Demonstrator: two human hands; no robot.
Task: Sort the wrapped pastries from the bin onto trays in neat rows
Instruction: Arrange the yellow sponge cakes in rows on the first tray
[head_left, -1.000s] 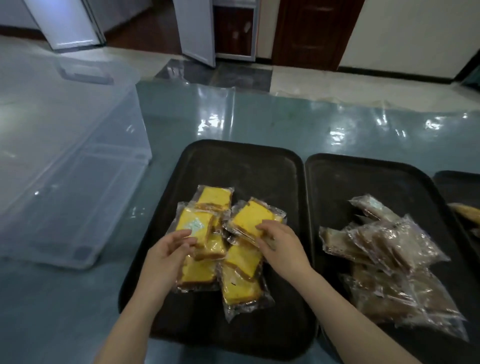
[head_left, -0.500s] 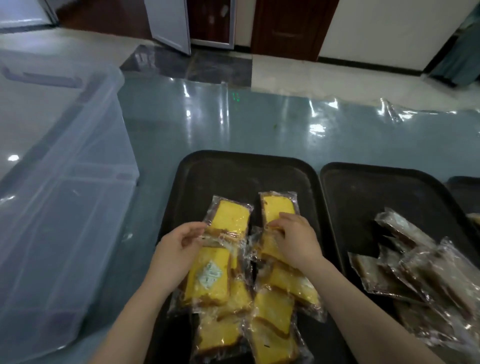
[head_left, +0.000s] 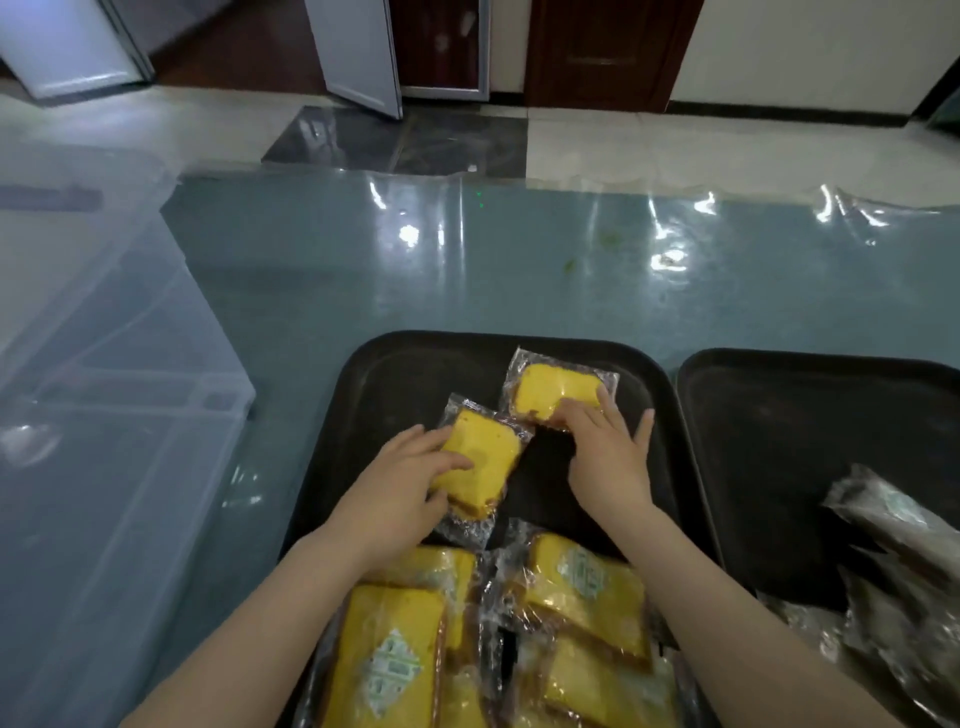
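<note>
Barely begun, I'd say; left hand (head_left: 397, 486) pinches one yellow pastry (head_left: 480, 460), right hand (head_left: 610, 447), fingers spread, presses another (head_left: 556, 392); a heap (head_left: 519, 634) on the tray (head_left: 410, 364) awaits rows.

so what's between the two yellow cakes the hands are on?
Head view: only bare black tray between left-hand cake and right-hand cake; wrappers nearly touch at their near corners.

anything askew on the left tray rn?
Yes. The cake under the left hand sits rotated against the one under the right hand, so no straight row yet. The yellow pile near the tray front overlaps untidily.
</note>
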